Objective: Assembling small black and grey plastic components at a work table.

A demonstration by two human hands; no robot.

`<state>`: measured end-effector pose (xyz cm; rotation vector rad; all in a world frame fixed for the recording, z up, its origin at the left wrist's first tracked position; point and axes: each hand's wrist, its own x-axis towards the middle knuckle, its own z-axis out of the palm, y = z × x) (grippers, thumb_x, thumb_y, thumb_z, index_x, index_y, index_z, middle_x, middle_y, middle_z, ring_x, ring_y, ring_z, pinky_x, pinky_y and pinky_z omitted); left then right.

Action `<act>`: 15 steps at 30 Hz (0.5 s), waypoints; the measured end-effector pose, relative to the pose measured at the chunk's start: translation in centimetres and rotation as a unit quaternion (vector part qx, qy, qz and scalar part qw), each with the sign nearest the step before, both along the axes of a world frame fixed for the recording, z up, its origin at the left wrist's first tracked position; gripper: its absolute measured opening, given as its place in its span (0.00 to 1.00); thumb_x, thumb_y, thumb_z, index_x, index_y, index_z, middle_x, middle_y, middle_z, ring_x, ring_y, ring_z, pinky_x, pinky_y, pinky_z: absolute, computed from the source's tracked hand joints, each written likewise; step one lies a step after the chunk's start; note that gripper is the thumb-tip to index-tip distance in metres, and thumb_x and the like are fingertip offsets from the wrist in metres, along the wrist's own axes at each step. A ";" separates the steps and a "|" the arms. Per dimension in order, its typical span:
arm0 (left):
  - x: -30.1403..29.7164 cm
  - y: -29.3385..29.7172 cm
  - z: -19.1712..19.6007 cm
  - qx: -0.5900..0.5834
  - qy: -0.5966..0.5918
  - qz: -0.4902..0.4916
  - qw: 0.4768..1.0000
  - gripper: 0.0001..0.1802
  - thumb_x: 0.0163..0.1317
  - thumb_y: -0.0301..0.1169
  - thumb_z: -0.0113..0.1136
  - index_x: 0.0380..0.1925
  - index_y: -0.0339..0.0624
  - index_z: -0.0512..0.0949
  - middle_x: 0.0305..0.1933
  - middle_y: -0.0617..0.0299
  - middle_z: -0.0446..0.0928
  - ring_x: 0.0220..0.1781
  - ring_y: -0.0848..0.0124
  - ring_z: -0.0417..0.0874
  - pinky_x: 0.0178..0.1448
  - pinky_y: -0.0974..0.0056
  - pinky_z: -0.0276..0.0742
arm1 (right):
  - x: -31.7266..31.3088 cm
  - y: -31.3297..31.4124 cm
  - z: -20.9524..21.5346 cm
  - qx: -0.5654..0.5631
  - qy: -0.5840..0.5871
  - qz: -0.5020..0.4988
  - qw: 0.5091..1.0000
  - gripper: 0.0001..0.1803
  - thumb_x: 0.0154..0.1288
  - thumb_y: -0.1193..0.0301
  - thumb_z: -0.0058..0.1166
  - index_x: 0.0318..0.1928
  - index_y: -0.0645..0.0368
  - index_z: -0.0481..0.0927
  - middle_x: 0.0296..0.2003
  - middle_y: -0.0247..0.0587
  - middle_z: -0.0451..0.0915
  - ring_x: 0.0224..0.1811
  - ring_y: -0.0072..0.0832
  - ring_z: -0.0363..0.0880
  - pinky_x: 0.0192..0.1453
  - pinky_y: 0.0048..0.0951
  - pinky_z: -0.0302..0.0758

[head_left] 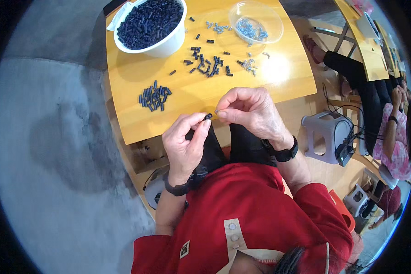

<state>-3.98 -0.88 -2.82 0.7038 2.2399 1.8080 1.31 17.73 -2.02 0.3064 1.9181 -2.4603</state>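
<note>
Just past the near edge of the table, my left hand (pixel 186 141) pinches a small black tubular piece (pixel 208 116) between thumb and fingertips. Close to its end, my right hand (pixel 255 113) is closed on a tiny silvery piece (pixel 216 111), too small to make out fully. The two pieces are almost touching. Left of my hands lies a pile of black tubular pieces (pixel 155 97) on the wooden table (pixel 192 91). More loose black pieces (pixel 210 66) are scattered farther off, with small silvery pieces (pixel 250 66) beside them.
A white bucket (pixel 162 48) heaped with black pieces stands at the far left of the table. At the far right sits a clear round bowl (pixel 274 34) holding silvery pieces. A grey plastic stool (pixel 324 137) with cables stands to the right, and other people (pixel 392 132) sit beyond it.
</note>
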 end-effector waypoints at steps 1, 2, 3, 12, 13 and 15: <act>0.1 -0.1 0.1 -0.002 0.000 0.003 1.000 0.07 0.59 0.17 0.64 0.39 0.30 0.82 0.35 0.61 0.81 0.36 0.77 0.78 0.42 0.74 0.73 | 0.1 -0.3 0.5 -0.002 -0.032 -0.002 0.999 0.04 0.65 0.79 0.60 0.40 0.63 0.82 0.28 0.30 0.81 0.32 0.14 0.79 0.37 0.18 0.78; 0.2 -0.2 0.2 -0.006 0.009 0.000 1.000 0.07 0.59 0.17 0.64 0.39 0.31 0.82 0.34 0.62 0.80 0.34 0.77 0.77 0.41 0.73 0.72 | 0.2 -0.5 0.4 -0.004 -0.032 0.001 0.999 0.04 0.65 0.79 0.60 0.40 0.63 0.82 0.28 0.30 0.81 0.32 0.14 0.79 0.37 0.18 0.78; 0.4 -0.2 0.3 -0.009 0.018 -0.004 1.000 0.07 0.60 0.18 0.64 0.39 0.31 0.82 0.33 0.62 0.80 0.33 0.77 0.77 0.39 0.73 0.72 | 0.3 -0.8 0.3 -0.027 -0.020 -0.004 0.999 0.04 0.65 0.78 0.60 0.40 0.63 0.82 0.29 0.30 0.81 0.32 0.14 0.79 0.37 0.18 0.77; 1.4 0.0 1.2 -0.039 0.081 0.015 0.996 0.06 0.57 0.20 0.66 0.35 0.34 0.81 0.27 0.58 0.79 0.27 0.70 0.80 0.34 0.68 0.75 | 1.4 -1.3 0.0 0.055 0.033 0.015 0.998 0.02 0.67 0.77 0.58 0.38 0.63 0.80 0.31 0.28 0.80 0.33 0.14 0.78 0.38 0.19 0.76; 1.4 0.0 1.2 -0.039 0.081 0.016 0.996 0.06 0.57 0.20 0.66 0.35 0.34 0.81 0.27 0.58 0.79 0.27 0.70 0.80 0.34 0.68 0.75 | 1.5 -1.4 0.0 0.073 0.034 0.011 0.997 0.01 0.67 0.79 0.57 0.37 0.64 0.79 0.30 0.29 0.79 0.32 0.14 0.77 0.38 0.19 0.76; 1.6 0.0 1.2 -0.047 0.082 0.010 0.995 0.06 0.58 0.19 0.65 0.36 0.33 0.82 0.28 0.61 0.79 0.28 0.75 0.77 0.35 0.70 0.72 | 1.6 -1.3 0.6 0.174 0.075 0.005 0.982 0.01 0.65 0.80 0.58 0.36 0.63 0.79 0.30 0.31 0.79 0.32 0.17 0.78 0.37 0.21 0.76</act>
